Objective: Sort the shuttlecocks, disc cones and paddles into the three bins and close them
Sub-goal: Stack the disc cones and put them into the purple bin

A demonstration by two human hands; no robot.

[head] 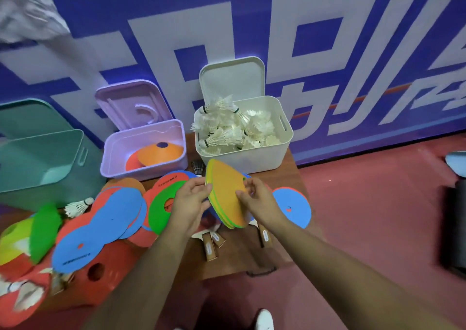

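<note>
While our left hand (189,203) and right hand (257,201) both pinch a stack of yellow disc cones (224,193), held on edge over the desk (237,259) just near of the white bin (242,160), we list what surrounds it.

Bins: three, in a far row, lids raised against the blue wall banner (327,52): teal bin (37,153) left, lilac bin (141,170) middle, white bin right.
Lilac bin: two cones, an orange cone (156,153) over a red cone (131,163).
White bin: heaped shuttlecocks (227,133), too tangled to count.
Loose cones (113,211): an overlapping spread, blue, red, green, yellow, covering the left desk; one blue cone (293,208) right of the right hand.
Loose shuttlecocks: one white shuttlecock (78,206) near the teal bin; one dark shuttlecock (198,168) between the lilac and white bins.
Paddles: three wooden handles (210,247) show under our hands; the blades are hidden by cones.
Near edge: one white shoe (264,319) on the red floor (365,203).
</note>
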